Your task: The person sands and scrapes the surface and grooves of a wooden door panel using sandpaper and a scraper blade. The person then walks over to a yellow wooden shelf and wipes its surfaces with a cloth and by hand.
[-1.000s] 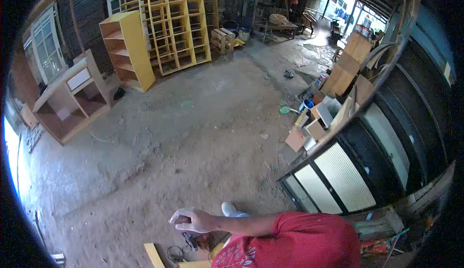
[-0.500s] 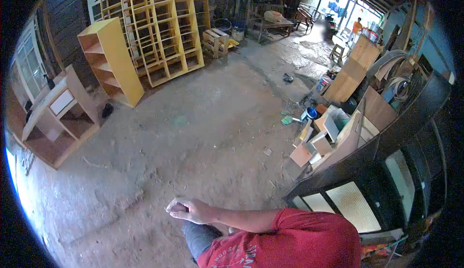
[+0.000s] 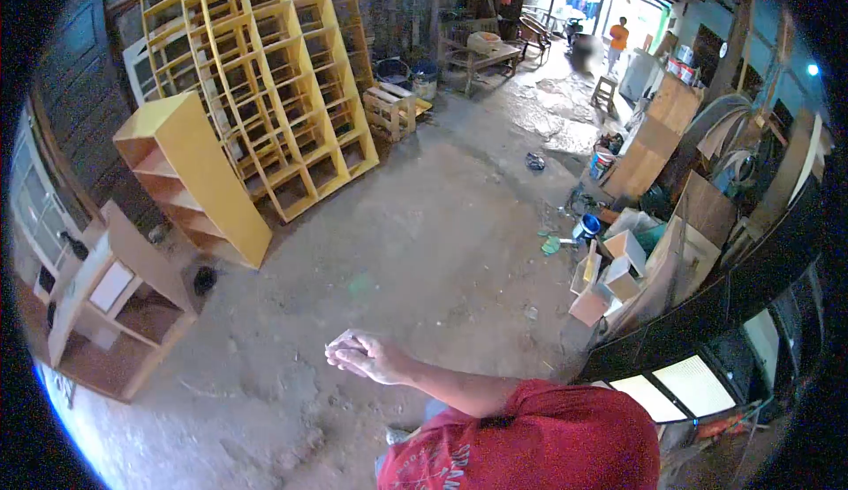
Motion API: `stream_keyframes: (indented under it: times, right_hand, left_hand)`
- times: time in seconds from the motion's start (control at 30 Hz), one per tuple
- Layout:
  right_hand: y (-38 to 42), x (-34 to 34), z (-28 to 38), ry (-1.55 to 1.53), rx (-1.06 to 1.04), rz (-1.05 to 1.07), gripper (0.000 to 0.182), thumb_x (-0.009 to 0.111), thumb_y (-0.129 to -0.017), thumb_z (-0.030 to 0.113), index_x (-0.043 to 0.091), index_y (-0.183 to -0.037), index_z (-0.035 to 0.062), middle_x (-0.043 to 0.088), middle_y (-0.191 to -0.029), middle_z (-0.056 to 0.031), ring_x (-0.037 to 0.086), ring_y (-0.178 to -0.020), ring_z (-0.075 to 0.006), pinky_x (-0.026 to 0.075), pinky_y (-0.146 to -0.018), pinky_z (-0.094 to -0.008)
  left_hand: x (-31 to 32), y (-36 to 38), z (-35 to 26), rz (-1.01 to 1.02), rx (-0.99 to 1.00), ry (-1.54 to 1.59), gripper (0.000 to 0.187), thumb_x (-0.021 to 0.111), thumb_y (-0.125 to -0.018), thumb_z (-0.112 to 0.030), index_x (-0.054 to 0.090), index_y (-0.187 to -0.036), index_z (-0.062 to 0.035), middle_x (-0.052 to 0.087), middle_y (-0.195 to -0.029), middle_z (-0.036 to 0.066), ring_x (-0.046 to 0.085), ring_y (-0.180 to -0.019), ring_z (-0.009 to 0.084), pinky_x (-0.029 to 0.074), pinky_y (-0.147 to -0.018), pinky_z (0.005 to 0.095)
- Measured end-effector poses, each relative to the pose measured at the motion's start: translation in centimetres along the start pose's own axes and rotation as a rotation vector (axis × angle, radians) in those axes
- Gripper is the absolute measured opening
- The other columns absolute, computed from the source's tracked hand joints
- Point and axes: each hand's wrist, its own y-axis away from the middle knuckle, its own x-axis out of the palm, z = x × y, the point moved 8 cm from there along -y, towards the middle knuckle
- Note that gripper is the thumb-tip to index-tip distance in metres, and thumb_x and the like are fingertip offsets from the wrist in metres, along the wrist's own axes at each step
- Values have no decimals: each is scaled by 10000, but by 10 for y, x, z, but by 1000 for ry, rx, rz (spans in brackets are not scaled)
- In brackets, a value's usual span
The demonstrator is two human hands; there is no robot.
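Note:
My right hand (image 3: 364, 357) reaches leftward across the lower middle of the view, out of a red sleeve (image 3: 565, 428). Its fingers are curled in, with pale dust on them. Whatever they may hold is hidden or too small to name. The hand is above the bare floor (image 3: 424, 252) and apart from the furniture. Nearest on the left are an unfinished wooden cabinet (image 3: 163, 327) with a white panel, and a tall yellow open shelf (image 3: 216, 172). My left hand is out of view.
Large yellow shelf frames (image 3: 305, 93) lean behind the shelf. Wood offcuts (image 3: 623, 269), a blue bucket (image 3: 586, 227) and tall boards (image 3: 654, 141) stand right. Dark panels with pale panes (image 3: 698, 384) lie at lower right. A person in orange (image 3: 618, 38) stands far back near a stool (image 3: 604, 90).
The view has shifted, so the left furniture appears lower and the offcuts farther right. My right hand appears slightly higher and farther right, fingers still curled. The person in orange shows more fully.

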Motion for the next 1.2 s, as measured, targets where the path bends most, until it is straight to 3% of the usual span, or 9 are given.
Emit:
stream_keyframes:
  times: [0.07,0.13,0.2,0.33,0.53,0.73,0.87,0.93,1.2]
  right_hand:
    - [-47,-33,13,109,11,-102,249,617,-1146,170,661,-1348,32,779,-1152,-43,677,-878,-62,527,-664,-242]
    - [-87,-70,24,138,-96,-215,221,670,-1116,151,702,-1293,24,794,-1212,-66,733,-976,-109,585,-821,-265]
    - [-134,-117,33,436,-223,-343,199,697,-1099,144,728,-1253,22,793,-1254,-75,754,-1052,-139,599,-921,-285]
    - [-255,-187,23,95,-227,-406,229,775,-1029,137,774,-1246,64,788,-1319,-57,740,-1159,-161,575,-1014,-341]
    - [-437,-228,93,323,-210,-409,228,794,-1010,90,775,-1233,46,780,-1183,-20,665,-1007,-98,547,-913,-275]
    - [-587,-241,116,422,-117,-426,258,775,-1030,118,752,-1270,23,754,-1004,13,587,-775,-51,487,-679,-231]
    - [-660,-246,93,303,-95,-433,219,741,-1047,79,739,-1253,5,701,-920,12,558,-698,-53,458,-598,-256]
    - [-707,-251,79,206,-76,-462,202,724,-1053,59,733,-1244,-5,682,-894,8,545,-672,-58,448,-578,-267]
    - [-858,-219,101,184,9,-502,175,738,-1056,88,730,-1217,21,652,-867,39,509,-649,-36,431,-568,-239]
  left_hand:
    - [-40,-53,39,-19,-8,65,541,612,-1088,-411,669,-1444,-8,707,-1379,280,628,-1368,356,377,-1242,471]
    - [-86,-96,-4,-118,217,167,549,608,-1090,-414,663,-1453,-6,703,-1390,281,623,-1379,362,373,-1246,475]
    - [-132,-139,-179,-518,740,61,245,692,-1037,-174,689,-925,43,677,-863,197,659,-851,409,530,-811,493]
    - [-156,-192,-451,-340,761,-254,328,658,-1049,-213,750,-1282,-1,767,-1230,207,735,-1118,322,553,-1012,426]
    - [-186,-293,-625,-475,947,-382,266,681,-1024,-169,756,-1228,-15,771,-1188,204,713,-1133,393,561,-1011,464]
    - [-319,-388,-747,-746,1085,-342,252,691,-1003,-165,760,-1209,-38,770,-1210,205,696,-1186,405,547,-1022,485]
    - [-427,-527,-750,-711,895,-128,295,714,-986,-134,740,-1269,-53,751,-1283,201,680,-1253,397,521,-1092,501]
    - [-462,-537,-820,-916,1109,-383,330,723,-984,-139,723,-1301,-47,736,-1327,207,674,-1286,396,505,-1140,505]
    - [-492,-683,-913,-861,993,-716,614,704,-1001,-192,521,-1562,-21,548,-1603,234,497,-1521,378,350,-1301,532]
